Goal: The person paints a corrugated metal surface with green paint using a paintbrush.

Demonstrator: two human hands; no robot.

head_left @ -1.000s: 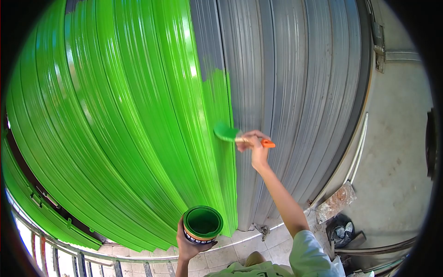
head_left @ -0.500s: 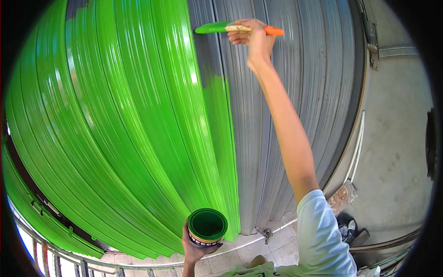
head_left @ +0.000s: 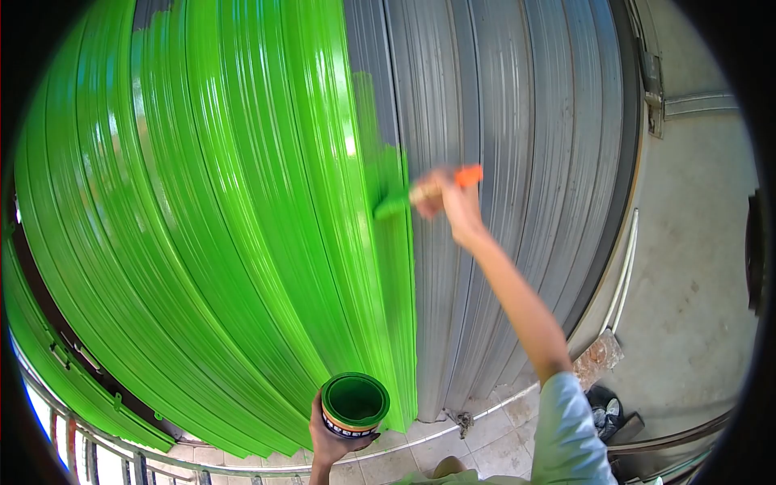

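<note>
My right hand [head_left: 440, 194] is closed round the handle of a paintbrush [head_left: 394, 205], whose green-coated bristles lie against the ribbed metal panel. The orange handle end sticks out on the right; hand and brush are blurred by motion. The panel's left part [head_left: 242, 202] is bright green and its right part [head_left: 505, 162] is bare grey. A fresh green strip runs up from the brush beside the border. Low in the view, my left hand [head_left: 330, 444] grips an open paint can [head_left: 356, 404] with green paint inside, held upright.
A metal railing [head_left: 137, 467] curves along the bottom left. To the right are a grey wall [head_left: 687, 242], white pipes [head_left: 627, 275], a stained block [head_left: 598, 360] and dark shoes [head_left: 606, 408]. Pale floor tiles [head_left: 477, 440] lie below the panel.
My right hand and the brush have moved down the panel, leaving a new green streak on the grey strip. My left hand and the can have shifted slightly left and down.
</note>
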